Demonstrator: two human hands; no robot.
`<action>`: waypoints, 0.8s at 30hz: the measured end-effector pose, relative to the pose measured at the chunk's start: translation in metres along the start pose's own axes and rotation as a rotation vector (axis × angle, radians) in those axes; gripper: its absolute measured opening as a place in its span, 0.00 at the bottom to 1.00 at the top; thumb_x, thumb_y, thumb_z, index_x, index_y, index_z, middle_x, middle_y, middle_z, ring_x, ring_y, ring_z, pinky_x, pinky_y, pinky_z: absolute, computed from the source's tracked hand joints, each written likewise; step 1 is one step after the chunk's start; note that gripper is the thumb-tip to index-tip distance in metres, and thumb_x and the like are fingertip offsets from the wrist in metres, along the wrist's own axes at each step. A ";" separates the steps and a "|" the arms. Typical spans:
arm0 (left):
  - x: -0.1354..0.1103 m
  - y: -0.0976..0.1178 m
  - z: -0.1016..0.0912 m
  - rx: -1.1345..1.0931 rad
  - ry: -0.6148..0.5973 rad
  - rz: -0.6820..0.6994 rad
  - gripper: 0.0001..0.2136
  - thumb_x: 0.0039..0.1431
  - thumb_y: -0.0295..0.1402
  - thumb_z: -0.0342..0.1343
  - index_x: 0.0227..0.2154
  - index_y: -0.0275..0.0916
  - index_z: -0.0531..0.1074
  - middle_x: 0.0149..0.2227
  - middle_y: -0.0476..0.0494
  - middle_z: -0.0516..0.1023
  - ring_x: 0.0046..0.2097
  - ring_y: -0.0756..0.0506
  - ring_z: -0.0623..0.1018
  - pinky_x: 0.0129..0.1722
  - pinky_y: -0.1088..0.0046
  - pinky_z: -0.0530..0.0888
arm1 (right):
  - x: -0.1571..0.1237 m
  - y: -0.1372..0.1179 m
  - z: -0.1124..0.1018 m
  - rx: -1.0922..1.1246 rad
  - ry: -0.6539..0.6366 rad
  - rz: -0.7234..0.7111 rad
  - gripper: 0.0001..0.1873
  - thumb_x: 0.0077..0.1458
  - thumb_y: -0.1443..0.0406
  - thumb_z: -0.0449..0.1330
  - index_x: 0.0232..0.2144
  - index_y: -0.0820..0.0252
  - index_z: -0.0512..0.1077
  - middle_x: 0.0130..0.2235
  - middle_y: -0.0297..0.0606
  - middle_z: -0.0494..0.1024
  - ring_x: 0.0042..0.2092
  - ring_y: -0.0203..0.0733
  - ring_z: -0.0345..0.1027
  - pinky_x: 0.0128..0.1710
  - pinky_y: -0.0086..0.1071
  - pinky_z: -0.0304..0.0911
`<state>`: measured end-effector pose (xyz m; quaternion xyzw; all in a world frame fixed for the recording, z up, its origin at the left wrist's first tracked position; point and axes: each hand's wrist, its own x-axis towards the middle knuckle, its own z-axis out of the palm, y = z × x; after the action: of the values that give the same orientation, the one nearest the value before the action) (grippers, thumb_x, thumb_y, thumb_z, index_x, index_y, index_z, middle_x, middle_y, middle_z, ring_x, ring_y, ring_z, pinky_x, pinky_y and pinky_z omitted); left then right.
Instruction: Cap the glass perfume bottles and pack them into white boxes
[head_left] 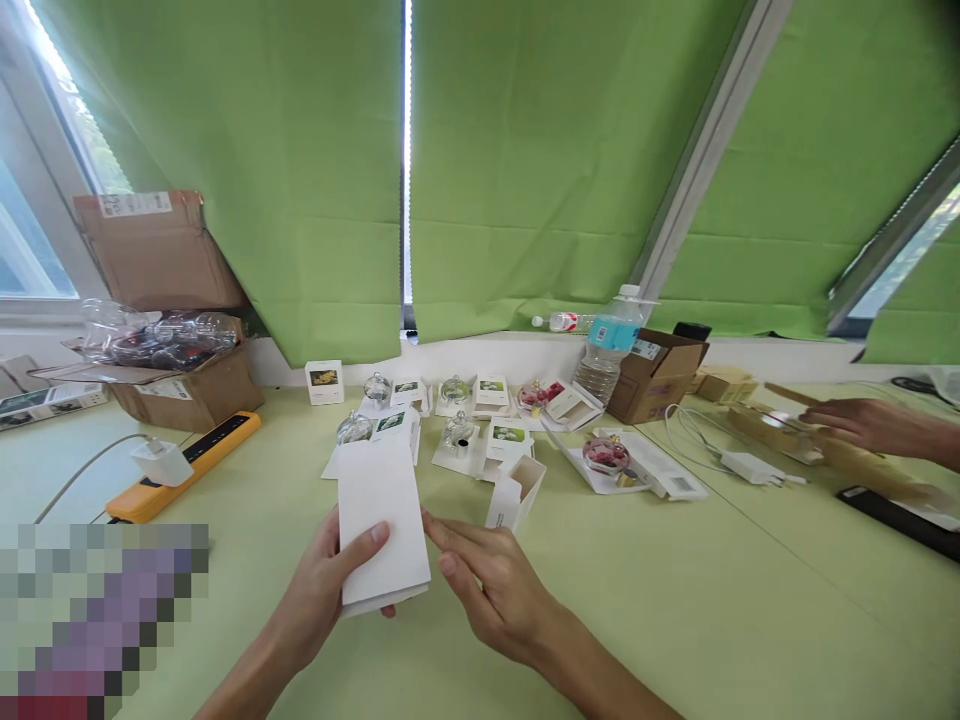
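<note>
In my left hand (328, 575) is a white folded cardboard box (382, 500), held flat over the table with the thumb across its face. My right hand (491, 580) is at the box's right edge, fingertips against it, fingers stretched out and thumb apart. Beyond them stands an open small white carton (517, 490). Farther back lie several white cartons with green pictures, such as this picture box (508, 440), beside clear glass ornaments (460, 428). A round glass piece with red filling (606, 455) rests on white card to the right.
A yellow power strip (217, 450) with a white charger (161, 462) is at the left, before a brown carton of plastic-wrapped items (187, 385). A large water bottle (604, 345) and a brown box (656, 375) stand at the back. Another person's hand (855, 422) works at the right.
</note>
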<state>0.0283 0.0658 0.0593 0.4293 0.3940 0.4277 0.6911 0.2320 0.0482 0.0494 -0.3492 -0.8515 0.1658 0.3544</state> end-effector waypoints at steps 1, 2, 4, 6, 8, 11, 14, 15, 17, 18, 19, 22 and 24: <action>0.000 0.001 0.001 0.001 0.003 0.001 0.21 0.52 0.42 0.61 0.44 0.35 0.66 0.37 0.37 0.79 0.34 0.38 0.81 0.22 0.66 0.77 | -0.001 0.001 0.001 -0.012 0.002 0.001 0.25 0.66 0.63 0.42 0.64 0.54 0.52 0.50 0.42 0.75 0.43 0.44 0.71 0.39 0.35 0.66; -0.001 0.002 0.002 0.002 0.004 0.005 0.21 0.52 0.42 0.61 0.45 0.36 0.65 0.39 0.37 0.79 0.34 0.38 0.81 0.23 0.65 0.77 | -0.002 0.002 0.002 -0.026 0.009 0.005 0.26 0.66 0.61 0.44 0.65 0.54 0.49 0.50 0.42 0.74 0.42 0.44 0.71 0.38 0.36 0.66; -0.001 0.003 0.004 0.004 0.008 0.011 0.21 0.53 0.42 0.61 0.45 0.36 0.65 0.41 0.37 0.79 0.34 0.38 0.81 0.24 0.65 0.77 | -0.004 0.004 0.005 -0.053 0.033 0.031 0.34 0.63 0.56 0.49 0.66 0.53 0.41 0.52 0.43 0.73 0.39 0.43 0.71 0.38 0.36 0.67; 0.000 0.002 0.006 0.007 0.014 0.006 0.21 0.52 0.42 0.61 0.45 0.37 0.66 0.41 0.37 0.79 0.34 0.38 0.81 0.24 0.66 0.77 | -0.004 0.004 0.008 -0.073 0.054 0.075 0.44 0.57 0.50 0.57 0.66 0.51 0.38 0.55 0.44 0.70 0.39 0.44 0.71 0.38 0.36 0.67; 0.001 0.001 0.006 0.005 0.012 0.002 0.21 0.51 0.43 0.62 0.45 0.37 0.66 0.42 0.37 0.79 0.36 0.37 0.81 0.24 0.66 0.77 | -0.004 0.002 0.010 -0.087 0.057 0.113 0.51 0.49 0.46 0.62 0.66 0.48 0.38 0.57 0.43 0.68 0.43 0.46 0.71 0.39 0.37 0.68; 0.002 -0.001 0.006 0.005 0.008 0.017 0.22 0.51 0.43 0.62 0.46 0.37 0.67 0.43 0.37 0.79 0.37 0.37 0.80 0.25 0.66 0.77 | -0.002 0.000 0.011 -0.085 0.060 0.120 0.51 0.47 0.47 0.63 0.65 0.47 0.41 0.59 0.43 0.65 0.46 0.47 0.70 0.41 0.38 0.69; 0.001 -0.001 0.007 0.009 -0.021 0.029 0.21 0.51 0.42 0.62 0.45 0.35 0.67 0.41 0.36 0.79 0.35 0.39 0.81 0.26 0.66 0.77 | -0.002 0.000 0.012 -0.073 0.113 0.102 0.43 0.53 0.51 0.61 0.64 0.48 0.45 0.56 0.42 0.68 0.44 0.44 0.70 0.40 0.37 0.69; 0.001 -0.001 0.007 0.009 -0.038 0.033 0.21 0.52 0.42 0.61 0.44 0.35 0.68 0.40 0.36 0.79 0.35 0.39 0.80 0.26 0.65 0.77 | -0.002 0.000 0.013 -0.071 0.136 0.092 0.40 0.54 0.52 0.60 0.64 0.48 0.47 0.55 0.41 0.70 0.42 0.43 0.71 0.39 0.36 0.69; 0.001 -0.001 0.008 0.011 -0.066 0.044 0.21 0.53 0.42 0.61 0.44 0.35 0.68 0.41 0.36 0.79 0.36 0.38 0.80 0.26 0.65 0.78 | -0.002 0.002 0.015 -0.072 0.170 0.075 0.38 0.55 0.54 0.60 0.63 0.48 0.49 0.52 0.40 0.72 0.39 0.41 0.71 0.38 0.35 0.69; 0.001 -0.001 0.008 0.013 -0.072 0.050 0.21 0.53 0.42 0.61 0.45 0.34 0.68 0.42 0.35 0.79 0.36 0.38 0.80 0.26 0.65 0.78 | -0.002 0.003 0.016 -0.072 0.178 0.069 0.38 0.55 0.54 0.60 0.63 0.48 0.50 0.51 0.40 0.73 0.38 0.41 0.70 0.37 0.35 0.69; 0.001 0.000 0.008 0.014 -0.075 0.056 0.21 0.53 0.42 0.60 0.45 0.34 0.68 0.42 0.35 0.79 0.37 0.38 0.80 0.26 0.65 0.78 | -0.002 0.005 0.017 -0.071 0.181 0.065 0.38 0.55 0.54 0.61 0.63 0.48 0.50 0.49 0.39 0.74 0.37 0.40 0.70 0.36 0.34 0.69; 0.001 -0.001 0.008 0.012 -0.078 0.063 0.22 0.54 0.42 0.60 0.47 0.34 0.67 0.42 0.35 0.78 0.37 0.38 0.80 0.26 0.64 0.78 | -0.002 0.007 0.018 -0.061 0.177 0.072 0.38 0.56 0.55 0.60 0.63 0.47 0.49 0.48 0.37 0.75 0.36 0.40 0.69 0.35 0.33 0.69; 0.001 -0.001 0.007 0.018 -0.079 0.068 0.23 0.54 0.42 0.59 0.49 0.34 0.67 0.41 0.35 0.78 0.37 0.38 0.80 0.26 0.64 0.78 | -0.002 0.006 0.017 -0.052 0.171 0.081 0.37 0.56 0.55 0.60 0.63 0.46 0.49 0.48 0.37 0.75 0.36 0.40 0.69 0.35 0.34 0.69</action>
<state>0.0352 0.0645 0.0607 0.4651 0.3553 0.4303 0.6873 0.2232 0.0504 0.0338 -0.4051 -0.8073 0.1274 0.4099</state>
